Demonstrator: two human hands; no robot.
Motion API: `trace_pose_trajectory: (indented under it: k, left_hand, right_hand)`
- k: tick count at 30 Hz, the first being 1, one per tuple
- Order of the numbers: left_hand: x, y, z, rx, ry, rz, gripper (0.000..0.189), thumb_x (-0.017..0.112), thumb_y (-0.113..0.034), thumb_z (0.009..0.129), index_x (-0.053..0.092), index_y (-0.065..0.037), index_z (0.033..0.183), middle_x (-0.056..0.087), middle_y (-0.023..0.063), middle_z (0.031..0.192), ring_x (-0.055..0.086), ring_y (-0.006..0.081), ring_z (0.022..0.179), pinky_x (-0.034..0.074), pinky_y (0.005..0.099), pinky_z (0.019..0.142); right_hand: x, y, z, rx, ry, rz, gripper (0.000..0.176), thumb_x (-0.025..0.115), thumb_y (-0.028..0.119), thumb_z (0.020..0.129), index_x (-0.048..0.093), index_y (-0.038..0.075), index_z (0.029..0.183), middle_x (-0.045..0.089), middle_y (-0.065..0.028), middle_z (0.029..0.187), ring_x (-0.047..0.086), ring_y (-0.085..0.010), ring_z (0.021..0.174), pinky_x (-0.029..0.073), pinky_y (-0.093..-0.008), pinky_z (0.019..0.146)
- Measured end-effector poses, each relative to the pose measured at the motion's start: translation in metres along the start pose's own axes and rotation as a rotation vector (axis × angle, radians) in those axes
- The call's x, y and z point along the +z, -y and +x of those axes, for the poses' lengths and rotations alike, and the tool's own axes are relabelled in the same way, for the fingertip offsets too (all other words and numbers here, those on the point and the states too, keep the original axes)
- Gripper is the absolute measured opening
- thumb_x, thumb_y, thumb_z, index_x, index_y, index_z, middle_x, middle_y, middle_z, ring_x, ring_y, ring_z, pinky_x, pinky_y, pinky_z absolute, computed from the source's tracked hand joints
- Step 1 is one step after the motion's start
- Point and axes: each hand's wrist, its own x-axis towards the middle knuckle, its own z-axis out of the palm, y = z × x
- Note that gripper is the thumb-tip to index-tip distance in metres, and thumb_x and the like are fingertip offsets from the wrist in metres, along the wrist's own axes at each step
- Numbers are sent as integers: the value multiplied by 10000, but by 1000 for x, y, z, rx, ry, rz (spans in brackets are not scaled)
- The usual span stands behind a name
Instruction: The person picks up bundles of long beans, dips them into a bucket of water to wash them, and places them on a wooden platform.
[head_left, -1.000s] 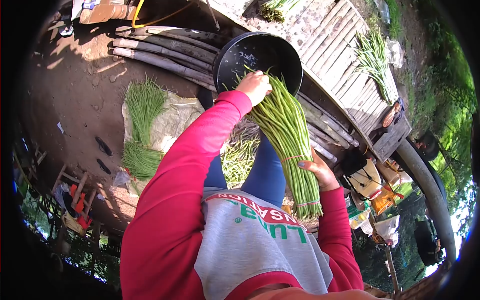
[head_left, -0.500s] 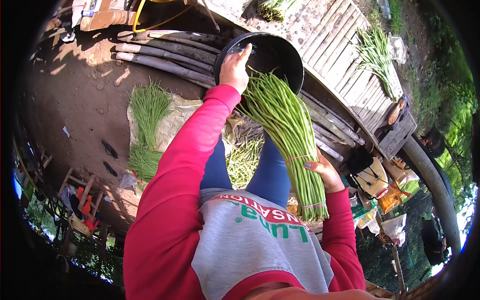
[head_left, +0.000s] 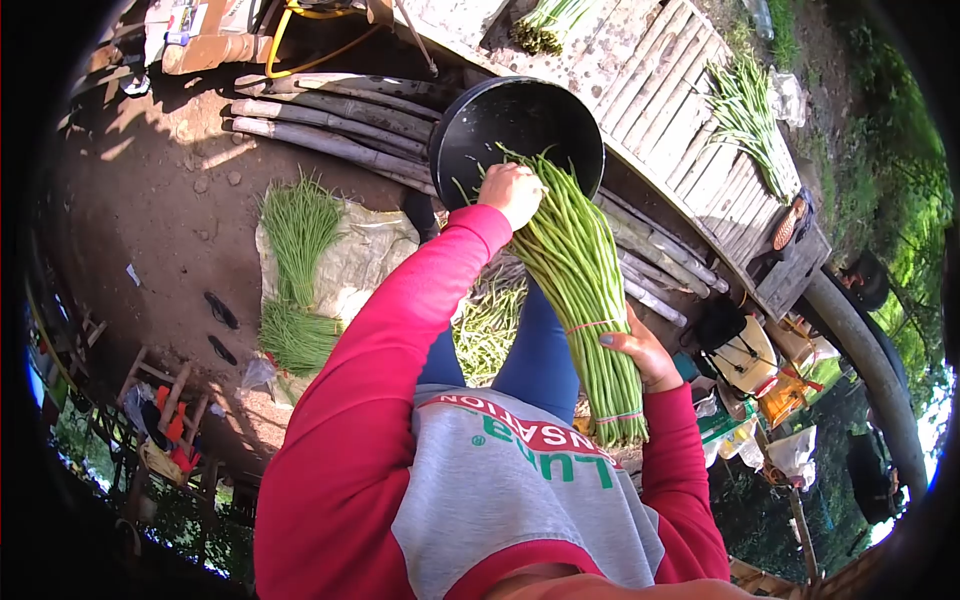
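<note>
Visibly, the right hand grasps the yardlong bean bundle near a pink band, most fingers hidden behind it. The left hand curls at the tips, over the black basin; whether it pinches any is unclear. The bundle hides part of the basin's rim.
</note>
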Motion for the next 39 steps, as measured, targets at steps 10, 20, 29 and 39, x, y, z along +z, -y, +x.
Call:
trace_pose_trajectory:
  k: [10, 20, 29, 39]
  left_hand:
    - [-77, 30, 3, -177, -655, 234, 431, 708, -390, 853, 664, -118, 1184, 548, 79, 1323, 421, 324, 1317, 285, 536, 1093]
    - [-59, 78, 22, -637, -225, 238, 542, 649, -169, 872, 539, -294, 1389, 614, -11, 1337, 428, 284, 1370, 113, 618, 1164]
    - [-63, 71, 23, -669, -229, 220, 517, 634, -158, 875, 561, -284, 1371, 650, -7, 1264, 499, 262, 1305, 165, 596, 1170]
    - [-63, 70, 24, -658, -245, 244, 524, 678, -108, 837, 588, -221, 1341, 657, 52, 1248, 512, 272, 1294, 181, 579, 1164]
  right_hand:
    - [-10, -8, 1, 16, -44, -42, 965, 772, 172, 753, 223, 21, 1532, 508, -138, 1391, 495, -217, 1266, 393, -331, 1062]
    - [43, 136, -106, -294, -174, 80, 798, 656, 363, 798, 401, -60, 1425, 594, -203, 1283, 636, -269, 1093, 500, -358, 984]
    - [-26, 313, -70, -739, -123, 189, 553, 617, 315, 903, 536, -52, 1309, 636, -203, 1201, 681, -244, 987, 571, -367, 852]
    - [-106, 356, 335, -741, -411, -434, 589, 682, 373, 868, 443, 20, 1274, 557, -163, 1343, 517, -276, 1269, 393, -335, 1078]
